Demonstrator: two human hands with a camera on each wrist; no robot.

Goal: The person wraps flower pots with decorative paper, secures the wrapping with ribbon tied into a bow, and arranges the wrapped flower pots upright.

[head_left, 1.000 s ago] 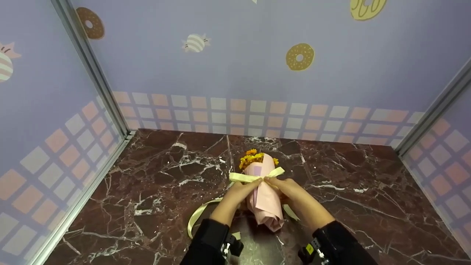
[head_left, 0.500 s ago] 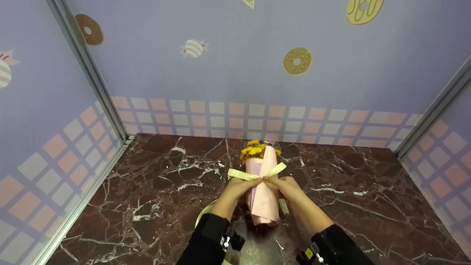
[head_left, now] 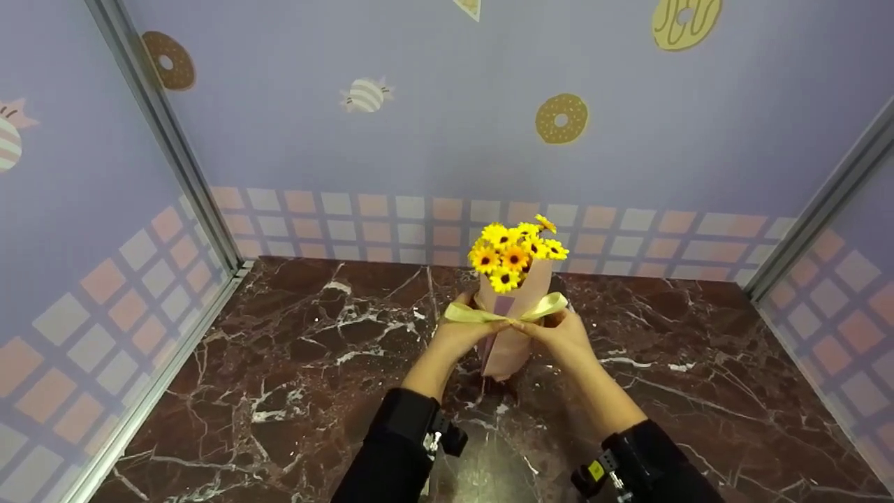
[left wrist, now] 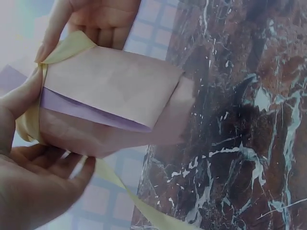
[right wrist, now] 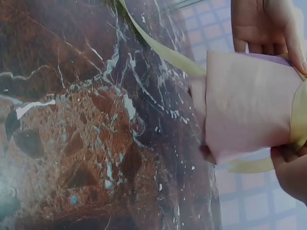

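A bouquet of yellow and orange flowers [head_left: 504, 257] wrapped in pink paper [head_left: 508, 356] stands tilted between both hands in the head view. A pale yellow ribbon [head_left: 466, 314] goes round the wrap's middle, its front knotted or crossed. My left hand [head_left: 457, 337] holds the wrap from the left, thumb on the ribbon at the front. From the other side my right hand [head_left: 562, 337] does the same, and the two thumbs nearly meet. In the left wrist view, the fingers [left wrist: 84, 172] curl under the paper [left wrist: 115, 86]. A ribbon tail [right wrist: 177, 60] hangs down in the right wrist view.
The bouquet is over a dark red marbled table [head_left: 314, 391]. A lilac wall [head_left: 447, 126] with doughnut and sweet pictures closes the back, and side panels [head_left: 77, 279] stand left and right.
Both hands have raised the bouquet and tipped it more upright, away from the person. Its flower heads now face the head camera, and the loose ribbon has left the tabletop at the left.
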